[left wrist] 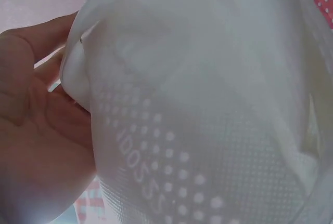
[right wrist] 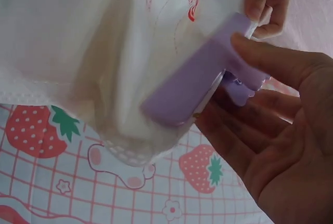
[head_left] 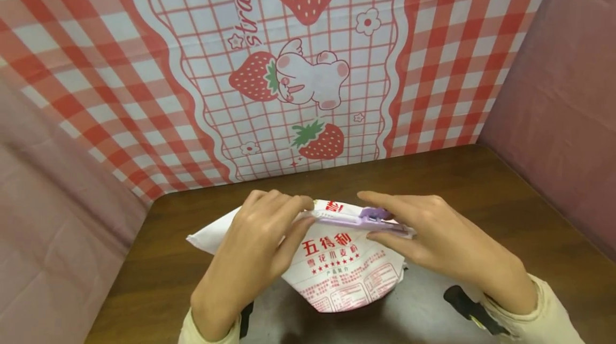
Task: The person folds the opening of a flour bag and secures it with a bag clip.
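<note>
A white flour bag (head_left: 337, 269) with red Chinese print hangs between the hands in the head view, its top folded over. A purple bag clip (head_left: 356, 221) lies along that fold. With thumb and fingers, the left hand (head_left: 260, 231) pinches the folded edge by the clip's left end. The right hand (head_left: 423, 231) has its thumb and fingers on either side of the clip's right part. In the right wrist view, the thumb of this hand touches the purple clip (right wrist: 192, 78). The bag (left wrist: 197, 89) covers most of the left wrist view and hides some left fingers.
A grey mat (head_left: 289, 328) lies on the brown wooden table (head_left: 159, 247) beneath the bag. Behind stands a strawberry-print cloth (head_left: 308, 76), with pink cloths (head_left: 544, 92) at the sides. A black strap (head_left: 474, 309) shows beside the right sleeve.
</note>
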Motion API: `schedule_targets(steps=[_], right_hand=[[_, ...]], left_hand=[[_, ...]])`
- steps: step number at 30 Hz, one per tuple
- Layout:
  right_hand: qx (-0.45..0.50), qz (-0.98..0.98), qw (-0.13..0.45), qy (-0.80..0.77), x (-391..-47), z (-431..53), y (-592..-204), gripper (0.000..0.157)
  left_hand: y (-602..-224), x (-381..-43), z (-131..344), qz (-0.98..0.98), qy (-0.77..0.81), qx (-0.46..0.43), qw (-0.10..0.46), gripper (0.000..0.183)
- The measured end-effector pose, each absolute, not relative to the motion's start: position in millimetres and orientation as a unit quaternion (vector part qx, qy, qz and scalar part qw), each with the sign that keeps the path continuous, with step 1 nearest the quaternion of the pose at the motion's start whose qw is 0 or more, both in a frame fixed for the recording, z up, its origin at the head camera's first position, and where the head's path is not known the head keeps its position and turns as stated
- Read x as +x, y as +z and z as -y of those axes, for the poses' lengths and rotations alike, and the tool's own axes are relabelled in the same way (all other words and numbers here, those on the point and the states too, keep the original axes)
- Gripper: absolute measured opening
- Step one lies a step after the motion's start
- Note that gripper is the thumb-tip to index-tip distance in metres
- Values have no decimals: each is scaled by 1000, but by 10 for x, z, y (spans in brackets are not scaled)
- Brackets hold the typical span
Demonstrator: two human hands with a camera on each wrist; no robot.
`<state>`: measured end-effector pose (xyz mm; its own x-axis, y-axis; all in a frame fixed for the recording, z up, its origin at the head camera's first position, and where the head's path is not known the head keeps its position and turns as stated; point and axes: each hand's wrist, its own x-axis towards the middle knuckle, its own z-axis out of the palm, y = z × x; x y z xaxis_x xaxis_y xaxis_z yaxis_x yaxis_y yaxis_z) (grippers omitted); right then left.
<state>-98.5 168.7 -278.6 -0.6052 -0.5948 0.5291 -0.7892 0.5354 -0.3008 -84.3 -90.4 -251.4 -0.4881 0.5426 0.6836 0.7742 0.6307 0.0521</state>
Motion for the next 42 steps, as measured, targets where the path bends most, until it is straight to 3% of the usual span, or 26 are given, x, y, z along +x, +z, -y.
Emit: schedule_targets(steps=[8, 16, 20, 28, 34, 42], right_hand=[[447, 824, 247, 247, -955, -1648, -2803, 31], [504, 764, 321, 245, -1032, -1642, -2788, 29], [507, 759, 313, 263, -1076, -1641, -2788, 35], [458, 808, 210, 305, -1047, -1680, -2823, 43], [386, 879, 142, 242, -929, -1912, -2923, 68], [362, 888, 196, 203, -842, -2206, -3338, 80]], left_hand=[[-2489, -817, 890, 823, -196, -408, 343, 9], [-2474, -831, 887, 810, -209, -419, 354, 8], [-2470, -853, 868, 808, -218, -419, 353, 8], [-2468, -824, 861, 822, -216, -405, 336, 10], [-2408, -670, 792, 765, -230, -425, 425, 12], [-2716, -512, 769, 670, -159, -486, 539, 10]])
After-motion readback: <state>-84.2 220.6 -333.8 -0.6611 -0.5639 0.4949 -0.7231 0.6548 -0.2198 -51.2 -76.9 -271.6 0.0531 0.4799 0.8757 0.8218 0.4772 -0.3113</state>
